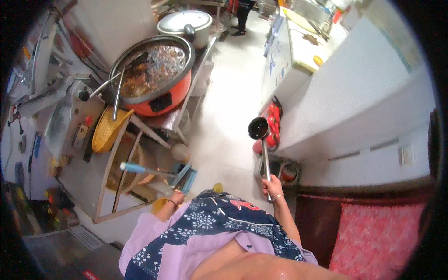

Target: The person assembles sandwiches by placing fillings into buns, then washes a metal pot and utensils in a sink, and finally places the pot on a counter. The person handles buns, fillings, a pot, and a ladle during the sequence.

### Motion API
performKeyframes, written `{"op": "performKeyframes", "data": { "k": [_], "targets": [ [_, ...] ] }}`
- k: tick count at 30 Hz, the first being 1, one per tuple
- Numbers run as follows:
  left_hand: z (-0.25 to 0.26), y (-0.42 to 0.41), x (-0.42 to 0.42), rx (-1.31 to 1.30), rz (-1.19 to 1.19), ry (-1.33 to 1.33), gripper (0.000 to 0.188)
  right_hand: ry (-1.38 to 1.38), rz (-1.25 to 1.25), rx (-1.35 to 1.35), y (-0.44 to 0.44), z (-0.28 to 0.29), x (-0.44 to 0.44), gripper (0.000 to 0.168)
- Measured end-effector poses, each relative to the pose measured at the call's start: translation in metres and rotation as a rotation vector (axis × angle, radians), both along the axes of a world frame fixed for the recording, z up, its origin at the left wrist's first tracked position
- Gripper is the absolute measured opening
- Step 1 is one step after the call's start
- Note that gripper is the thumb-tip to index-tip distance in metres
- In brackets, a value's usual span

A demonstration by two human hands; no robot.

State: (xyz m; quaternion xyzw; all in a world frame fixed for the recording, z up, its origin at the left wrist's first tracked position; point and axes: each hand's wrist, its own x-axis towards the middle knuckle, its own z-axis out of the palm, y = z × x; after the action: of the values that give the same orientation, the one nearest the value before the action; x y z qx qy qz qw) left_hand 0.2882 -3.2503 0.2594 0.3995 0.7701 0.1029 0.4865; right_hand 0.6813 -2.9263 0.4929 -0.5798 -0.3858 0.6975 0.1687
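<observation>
My right hand (pixel 273 187) grips the long metal handle of a ladle (pixel 265 154). The ladle's bowl looks dark inside; whether liquid fills it I cannot tell. My left hand (pixel 177 197) hangs low beside my apron (pixel 196 220), its fingers partly hidden. Close to that hand is a blue dustpan (pixel 187 178) with a light-blue-tipped handle (pixel 133 168). Ahead on the left, a large red electric cooker (pixel 164 99) holds dark broth with chunks of food (pixel 154 66). Two metal handles (pixel 117 98) stick out over its near rim.
A lidded metal pot (pixel 185 21) stands behind the cooker. A yellow perforated basket (pixel 110 129) sits near a metal machine (pixel 75 115). On the right, red bagged items (pixel 273 122) rest on the floor along a white counter (pixel 336 94). A person (pixel 243 15) stands at the far end.
</observation>
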Motion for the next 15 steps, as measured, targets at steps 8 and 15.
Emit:
{"op": "performKeyframes", "data": {
  "k": [8,15],
  "targets": [
    [0.031,0.252,-0.016,-0.123,0.687,-0.42,0.023,0.229,0.105,0.176,0.251,0.054,-0.082,0.025],
    [-0.014,0.263,-0.091,-0.14,-0.769,0.391,0.028,0.398,0.251,0.332,0.507,0.083,-0.189,0.028]
  ]
}}
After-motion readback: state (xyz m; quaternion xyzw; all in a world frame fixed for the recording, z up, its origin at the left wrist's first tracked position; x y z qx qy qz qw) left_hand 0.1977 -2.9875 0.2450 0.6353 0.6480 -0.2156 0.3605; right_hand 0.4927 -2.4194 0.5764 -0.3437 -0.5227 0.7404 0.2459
